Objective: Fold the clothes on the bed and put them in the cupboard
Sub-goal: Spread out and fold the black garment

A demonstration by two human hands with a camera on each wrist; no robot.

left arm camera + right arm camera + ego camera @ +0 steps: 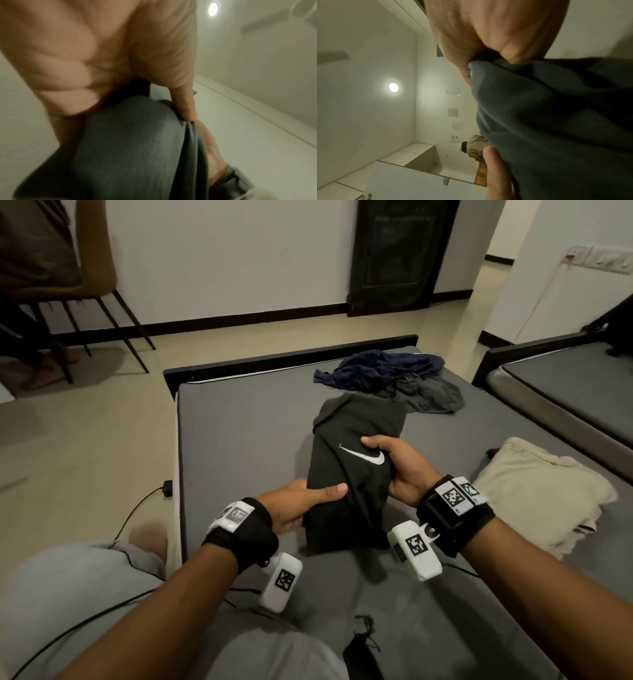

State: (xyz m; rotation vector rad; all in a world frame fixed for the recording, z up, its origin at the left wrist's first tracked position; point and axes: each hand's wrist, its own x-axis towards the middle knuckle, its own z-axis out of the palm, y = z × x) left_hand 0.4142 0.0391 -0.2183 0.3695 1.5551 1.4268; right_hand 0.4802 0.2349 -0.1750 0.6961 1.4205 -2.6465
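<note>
A folded black garment (352,474) with a white swoosh logo lies lengthwise on the grey bed (239,440). My left hand (308,499) grips its near left edge, thumb on top and fingers underneath. My right hand (394,465) grips the right edge beside the logo. In the left wrist view the dark cloth (137,148) fills the lower frame under my left hand (185,108). The right wrist view shows the same cloth (556,121) pinched by my right hand (481,70). A crumpled navy garment (380,368) and a grey one (424,395) lie at the bed's far end.
A beige folded cloth (544,491) lies on the bed to my right. A second bed (565,378) stands at the far right. A chair (68,285) stands on the floor at far left. A cable and plug (168,487) lie beside the bed. A dark door (400,254) is ahead.
</note>
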